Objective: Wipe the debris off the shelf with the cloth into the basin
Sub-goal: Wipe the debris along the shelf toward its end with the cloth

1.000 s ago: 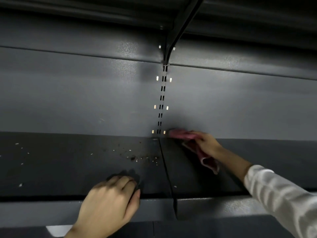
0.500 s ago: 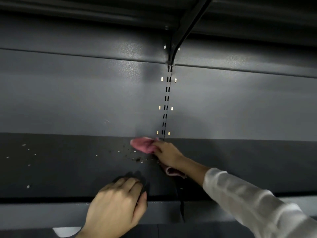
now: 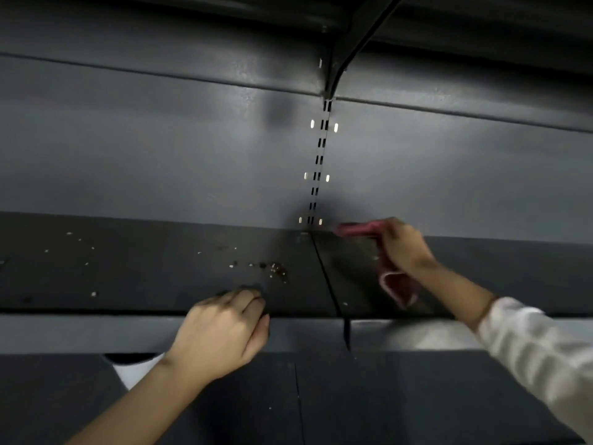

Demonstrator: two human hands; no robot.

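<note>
Our right hand (image 3: pixel 405 248) grips the pink cloth (image 3: pixel 359 229) at the back of the dark shelf (image 3: pixel 134 277), just right of the seam between the two shelf panels (image 3: pixel 325 274). The main clump of debris (image 3: pixel 272 269) lies to the left of that grip and nearer us, across the seam; we judge the next sweep must run leftward and forward. Finer crumbs (image 3: pixel 80 248) are strewn further left. Our left hand (image 3: pixel 224 329) is nearer the clump, fingers curled over the shelf's front edge. We cannot pick out the basin. A slotted upright (image 3: pixel 316 175) rises behind.
</note>
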